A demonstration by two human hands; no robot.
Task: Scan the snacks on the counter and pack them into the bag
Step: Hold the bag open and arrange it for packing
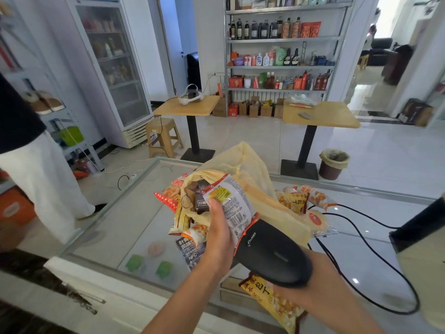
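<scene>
My left hand (218,233) grips a white snack packet (230,203), barcode side up, over the glass counter (115,227). My right hand (310,289) holds a black barcode scanner (272,251) whose head sits right under the packet's barcode. Behind them a pale yellow plastic bag (250,169) stands open with dark packets inside. More snack packets lie around the bag: a red one (168,194) to the left, yellow crouton packs (292,201) to the right and another (272,300) under my right wrist.
Black cables (375,256) loop over the counter's right side beside a dark device (419,222). A person in white trousers (41,179) stands left of the counter. Two wooden tables (337,114), a stool, a bin and stocked shelves are beyond.
</scene>
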